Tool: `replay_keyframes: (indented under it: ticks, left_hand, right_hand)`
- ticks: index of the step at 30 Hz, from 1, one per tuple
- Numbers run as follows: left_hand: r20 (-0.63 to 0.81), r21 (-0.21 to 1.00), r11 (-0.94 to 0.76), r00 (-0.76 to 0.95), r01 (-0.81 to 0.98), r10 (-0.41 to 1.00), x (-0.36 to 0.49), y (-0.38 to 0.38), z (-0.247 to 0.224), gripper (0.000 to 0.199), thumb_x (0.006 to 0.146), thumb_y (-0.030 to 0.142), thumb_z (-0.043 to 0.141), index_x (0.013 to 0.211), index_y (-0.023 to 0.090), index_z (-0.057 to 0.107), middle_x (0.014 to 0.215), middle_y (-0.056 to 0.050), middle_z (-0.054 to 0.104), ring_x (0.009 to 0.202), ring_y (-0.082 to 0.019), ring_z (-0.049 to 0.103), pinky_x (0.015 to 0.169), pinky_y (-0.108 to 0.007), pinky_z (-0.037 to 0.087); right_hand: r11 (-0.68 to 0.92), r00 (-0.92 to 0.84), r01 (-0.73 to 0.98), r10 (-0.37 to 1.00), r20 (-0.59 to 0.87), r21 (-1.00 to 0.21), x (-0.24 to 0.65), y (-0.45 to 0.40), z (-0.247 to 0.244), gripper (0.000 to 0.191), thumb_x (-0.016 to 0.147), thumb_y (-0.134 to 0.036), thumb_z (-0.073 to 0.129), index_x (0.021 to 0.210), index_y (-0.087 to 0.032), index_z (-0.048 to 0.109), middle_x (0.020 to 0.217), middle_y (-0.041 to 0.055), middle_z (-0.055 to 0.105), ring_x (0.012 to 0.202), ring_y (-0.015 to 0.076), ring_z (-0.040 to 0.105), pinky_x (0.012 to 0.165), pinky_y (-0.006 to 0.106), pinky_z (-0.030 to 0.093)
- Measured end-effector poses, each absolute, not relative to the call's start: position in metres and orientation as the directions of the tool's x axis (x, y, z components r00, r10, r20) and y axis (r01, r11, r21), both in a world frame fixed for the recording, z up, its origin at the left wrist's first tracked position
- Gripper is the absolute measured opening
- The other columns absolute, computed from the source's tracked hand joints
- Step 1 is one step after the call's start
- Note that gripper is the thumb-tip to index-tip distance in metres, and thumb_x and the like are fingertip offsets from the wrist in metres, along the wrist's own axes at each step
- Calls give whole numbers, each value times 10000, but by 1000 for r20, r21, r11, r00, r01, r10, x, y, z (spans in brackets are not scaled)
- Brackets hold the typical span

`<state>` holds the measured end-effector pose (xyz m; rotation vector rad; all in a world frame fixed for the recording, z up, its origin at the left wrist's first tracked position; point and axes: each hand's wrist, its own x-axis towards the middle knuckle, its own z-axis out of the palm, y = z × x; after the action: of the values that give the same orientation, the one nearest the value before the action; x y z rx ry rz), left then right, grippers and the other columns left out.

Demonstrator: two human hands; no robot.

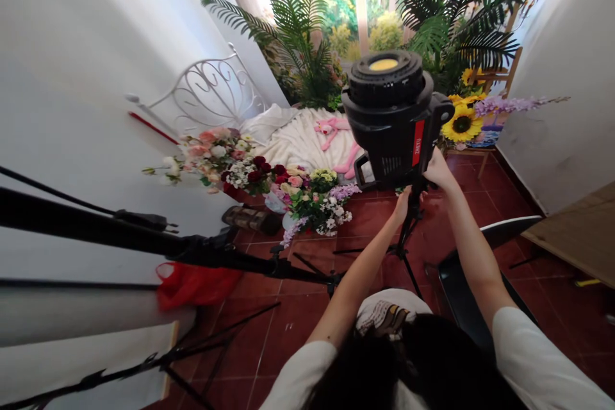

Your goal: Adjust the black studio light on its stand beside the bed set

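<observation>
A black studio light [384, 118] with a red label on its side stands before me, a round yellow disc showing on its top end. It sits on a black tripod light stand [408, 227]. Just under the lamp body, my left hand [402, 205] is closed round the top of the stand. My right hand [437, 170] grips the lower right side of the studio light, close to its mount. The lamp body and the mount hide most of the fingers of both hands.
Another black stand [144, 243] slants across the left side. Artificial flowers [307, 198] lie before a bed with a white blanket [288, 141] and a pink plush toy [331, 131]. A black chair [466, 295] is close on the right. A red bag [196, 285] lies left.
</observation>
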<state>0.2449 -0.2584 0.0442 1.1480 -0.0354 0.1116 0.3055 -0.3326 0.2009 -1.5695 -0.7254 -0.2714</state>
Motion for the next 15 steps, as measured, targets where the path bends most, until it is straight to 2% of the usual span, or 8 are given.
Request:
replay_keyframes:
  ticks: [3, 6, 9, 12, 15]
  left_hand:
    - [124, 921, 364, 990, -139, 64, 239, -258, 45, 763, 848, 862, 468, 753, 146, 712, 765, -75, 698, 729, -165, 611, 764, -309, 514]
    - [129, 930, 336, 989, -147, 76, 240, -260, 45, 771, 762, 896, 552, 804, 143, 710, 734, -54, 654, 699, -152, 573, 706, -297, 470]
    - [110, 937, 324, 990, -133, 91, 245, -264, 41, 814, 698, 941, 556, 786, 141, 681, 696, -36, 620, 657, -135, 540, 656, -285, 436]
    - [116, 936, 322, 987, -145, 107, 248, -266, 37, 825, 683, 959, 535, 735, 144, 649, 664, -19, 594, 620, -115, 506, 614, -266, 406]
    - [135, 938, 304, 982, -169, 131, 247, -267, 36, 805, 696, 947, 539, 721, 148, 639, 661, -10, 588, 617, -108, 499, 604, -255, 393]
  right_hand:
    - [4, 729, 643, 305, 613, -766, 306, -332, 210, 402, 840, -503, 761, 1070, -189, 659, 1003, 81, 718, 1045, 273, 679, 1001, 492, 559]
    - [-34, 728, 664, 255, 636, -747, 309, -332, 208, 432, 862, -509, 735, 1137, -191, 634, 1044, 86, 708, 1049, 260, 666, 1003, 480, 555]
    - [-100, 743, 663, 211, 635, -742, 311, -331, 202, 467, 883, -522, 705, 1196, -193, 596, 1059, 89, 695, 1052, 254, 654, 1003, 480, 555]
    - [-152, 762, 645, 209, 613, -749, 310, -333, 201, 501, 885, -554, 701, 1210, -195, 570, 1084, 101, 689, 1057, 263, 650, 996, 489, 559]
    - [-121, 775, 618, 264, 575, -777, 302, -341, 202, 561, 840, -594, 752, 1199, -210, 557, 1095, 98, 685, 1093, 272, 655, 998, 468, 567]
